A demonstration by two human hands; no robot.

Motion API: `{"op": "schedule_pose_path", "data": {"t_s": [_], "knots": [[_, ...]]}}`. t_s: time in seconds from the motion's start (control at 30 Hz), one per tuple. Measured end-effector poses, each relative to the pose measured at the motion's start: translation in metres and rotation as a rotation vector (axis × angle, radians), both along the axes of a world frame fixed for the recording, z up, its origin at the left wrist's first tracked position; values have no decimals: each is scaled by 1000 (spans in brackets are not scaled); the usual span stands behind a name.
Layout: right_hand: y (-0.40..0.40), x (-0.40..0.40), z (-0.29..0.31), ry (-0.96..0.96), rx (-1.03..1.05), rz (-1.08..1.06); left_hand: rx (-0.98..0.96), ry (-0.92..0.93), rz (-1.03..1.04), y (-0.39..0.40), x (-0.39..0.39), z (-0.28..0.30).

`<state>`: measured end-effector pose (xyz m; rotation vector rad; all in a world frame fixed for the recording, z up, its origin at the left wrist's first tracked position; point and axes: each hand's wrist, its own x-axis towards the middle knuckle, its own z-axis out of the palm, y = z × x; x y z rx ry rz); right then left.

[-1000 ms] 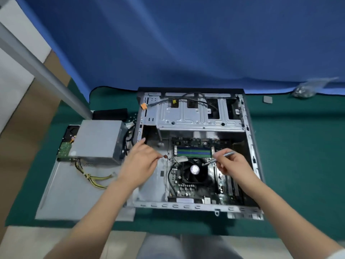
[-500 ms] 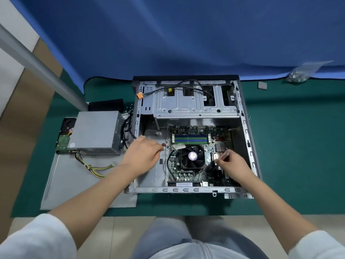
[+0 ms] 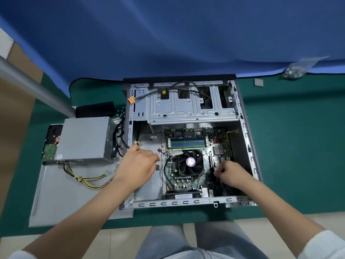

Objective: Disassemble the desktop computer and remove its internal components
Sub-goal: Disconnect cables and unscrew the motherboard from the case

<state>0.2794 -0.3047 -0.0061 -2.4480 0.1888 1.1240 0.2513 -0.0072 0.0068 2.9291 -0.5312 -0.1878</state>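
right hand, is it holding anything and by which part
The right hand is curled round a thin dark tool low over the motherboard, gripping its upper end; the hand hides the exact spot of the hold.

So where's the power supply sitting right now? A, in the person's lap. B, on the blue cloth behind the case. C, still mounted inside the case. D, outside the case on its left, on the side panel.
D: the power supply lies outside the case, to its left, on the side panel.
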Motion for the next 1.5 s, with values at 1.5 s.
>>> {"op": "schedule_pose_path", "data": {"t_s": [1.5], "knots": [[1,2,7,62,-303,729,44,-30,44,-2,3,1]]}}
